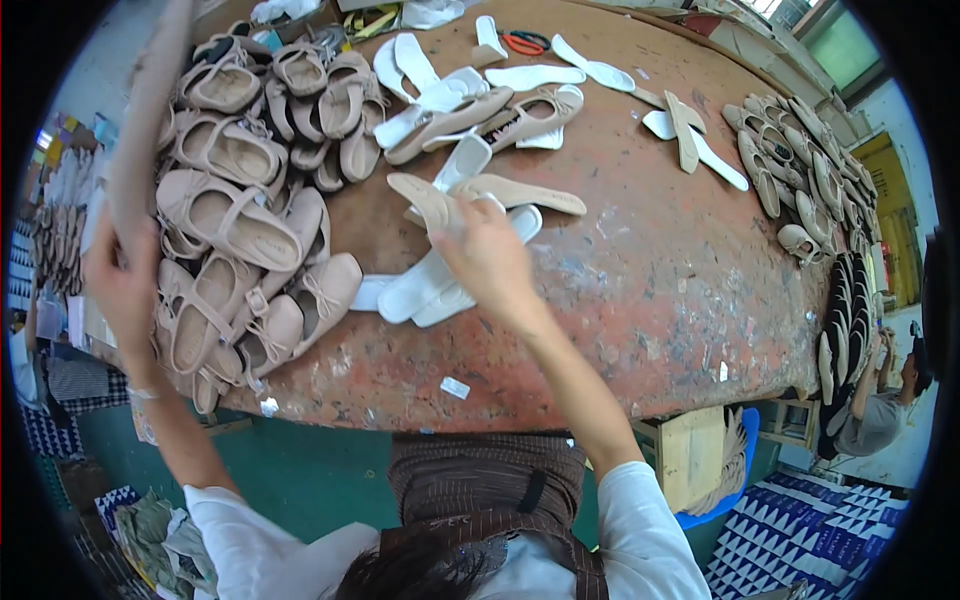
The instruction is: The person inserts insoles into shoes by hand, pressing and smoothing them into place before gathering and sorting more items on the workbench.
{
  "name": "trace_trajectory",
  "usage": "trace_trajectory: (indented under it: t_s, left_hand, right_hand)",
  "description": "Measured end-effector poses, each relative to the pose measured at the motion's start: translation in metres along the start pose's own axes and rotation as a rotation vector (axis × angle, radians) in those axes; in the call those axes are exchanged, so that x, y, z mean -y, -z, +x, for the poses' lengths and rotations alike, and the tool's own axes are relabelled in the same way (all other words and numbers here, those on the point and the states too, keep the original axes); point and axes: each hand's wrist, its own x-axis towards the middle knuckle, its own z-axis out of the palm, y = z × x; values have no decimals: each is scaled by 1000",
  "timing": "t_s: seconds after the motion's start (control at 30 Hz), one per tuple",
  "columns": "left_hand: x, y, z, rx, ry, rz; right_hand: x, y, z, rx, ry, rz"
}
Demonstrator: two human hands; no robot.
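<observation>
My left hand [122, 280] is raised at the left edge of the table, its fingers closed round a long beige thing [150, 120] that stretches up past the top of the view. Blur and angle hide what kind it is. Over the middle of the table my right hand [488, 255] is closed on a beige insole [422, 200]. Another beige insole [535, 193] lies just beyond that hand. White insoles [420, 285] lie under and beside it. Next to my left hand is a heap of beige strap shoes [240, 225], some with small bows.
More white insoles [535, 76] and loose beige shoes [450, 125] lie at the back, near orange-handled scissors [525, 42]. A second shoe heap [800, 160] and a row of dark-lined shoes [845, 320] line the right edge. A wooden box [690, 450] stands below the table.
</observation>
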Motion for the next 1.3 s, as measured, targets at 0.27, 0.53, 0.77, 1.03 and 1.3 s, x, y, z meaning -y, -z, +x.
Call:
trace_trajectory:
  t_s: [0.27, 0.53, 0.77, 1.03, 1.3]
  left_hand:
    - [15, -57, 89, -319, -310, 1045]
    - [-87, -352, 39, 887, -28, 57]
    - [-100, -377, 47, 695, 577, -773]
    - [-166, -193, -26, 590, -248, -812]
    - [-183, -142, -240, 1004, -411, -758]
  right_hand:
    - [-65, -4, 20, 293, -126, 65]
    - [-128, 113, -55, -139, -535, 1605]
    - [-142, 135, -115, -395, -602, 1699]
    - [-92, 158, -156, -446, -405, 1357]
    - [-48, 155, -227, -145, -154, -69]
